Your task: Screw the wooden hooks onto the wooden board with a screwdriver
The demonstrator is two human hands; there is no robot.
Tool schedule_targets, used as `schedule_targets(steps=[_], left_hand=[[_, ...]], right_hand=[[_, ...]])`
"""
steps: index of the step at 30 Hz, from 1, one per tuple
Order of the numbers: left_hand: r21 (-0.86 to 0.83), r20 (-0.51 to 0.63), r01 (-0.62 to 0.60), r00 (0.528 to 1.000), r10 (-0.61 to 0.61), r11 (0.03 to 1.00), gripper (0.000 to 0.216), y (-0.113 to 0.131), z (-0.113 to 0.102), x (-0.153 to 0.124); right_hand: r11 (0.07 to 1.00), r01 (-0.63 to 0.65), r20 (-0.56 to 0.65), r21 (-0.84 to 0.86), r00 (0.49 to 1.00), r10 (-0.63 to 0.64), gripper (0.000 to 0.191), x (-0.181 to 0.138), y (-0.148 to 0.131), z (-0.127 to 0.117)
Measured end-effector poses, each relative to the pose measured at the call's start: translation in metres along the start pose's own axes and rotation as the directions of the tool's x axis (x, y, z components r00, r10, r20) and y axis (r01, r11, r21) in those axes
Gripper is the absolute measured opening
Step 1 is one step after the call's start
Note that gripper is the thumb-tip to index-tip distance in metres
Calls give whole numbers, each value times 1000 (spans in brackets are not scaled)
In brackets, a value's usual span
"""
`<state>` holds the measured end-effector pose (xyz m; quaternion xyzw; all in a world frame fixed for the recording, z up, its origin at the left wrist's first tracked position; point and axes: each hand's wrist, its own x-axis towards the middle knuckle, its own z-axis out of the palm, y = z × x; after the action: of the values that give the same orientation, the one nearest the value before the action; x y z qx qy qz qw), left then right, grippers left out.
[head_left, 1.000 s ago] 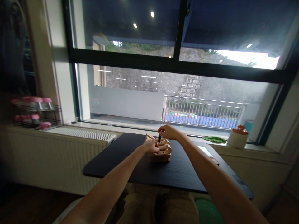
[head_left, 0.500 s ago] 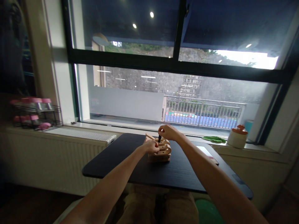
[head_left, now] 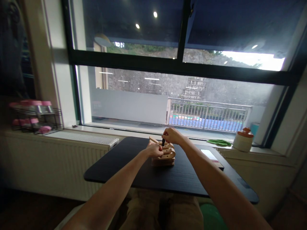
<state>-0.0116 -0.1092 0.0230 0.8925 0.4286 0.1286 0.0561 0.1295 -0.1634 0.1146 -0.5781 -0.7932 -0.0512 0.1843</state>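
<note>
A small light-wood rack (head_left: 169, 156) with curved slats and dark holes stands on the dark tabletop. My right hand (head_left: 173, 136) is above it, fingers closed round the black handle of a screwdriver (head_left: 163, 142). The screwdriver points down at the slats, and its tip is hidden by my other fingers. From the left, my left hand (head_left: 154, 150) is closed on the rack, with its fingertips beside the lower end of the screwdriver. A bit of red shows at those fingertips, too small to make out.
Right of the rack, a phone-like flat device (head_left: 212, 158) lies on the black table (head_left: 115, 166). A green cloth (head_left: 218, 142) and a white jar with an orange lid (head_left: 243, 140) sit on the windowsill. A radiator (head_left: 59, 159) and a wire rack with pink-lidded containers (head_left: 35, 116) are on the left.
Both hands, the screwdriver and the wooden rack stay in nearly the same place. The whole view has shifted very slightly.
</note>
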Motion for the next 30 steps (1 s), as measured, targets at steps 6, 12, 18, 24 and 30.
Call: schedule_targets(steps=[6, 12, 18, 24, 30], left_hand=[[41, 54, -12, 998, 9, 999, 25, 0, 0, -1], [56, 103, 14, 994, -20, 998, 28, -1, 2, 1], [8, 12, 15, 1000, -15, 1000, 21, 2, 0, -1], [-32, -26, 30, 999, -31, 999, 18, 4, -1, -3], [-36, 16, 27, 1000, -27, 999, 20, 1, -1, 0]], right_hand=[[1000, 0, 25, 2, 1000, 0, 30, 0, 1, 1], [998, 59, 69, 33, 996, -61, 31, -2, -2, -4], [1000, 22, 21, 12, 1000, -23, 29, 3, 0, 5], [1000, -30, -82, -1, 996, 30, 34, 4, 5, 16], [995, 59, -101, 79, 994, -51, 34, 2, 5, 13]])
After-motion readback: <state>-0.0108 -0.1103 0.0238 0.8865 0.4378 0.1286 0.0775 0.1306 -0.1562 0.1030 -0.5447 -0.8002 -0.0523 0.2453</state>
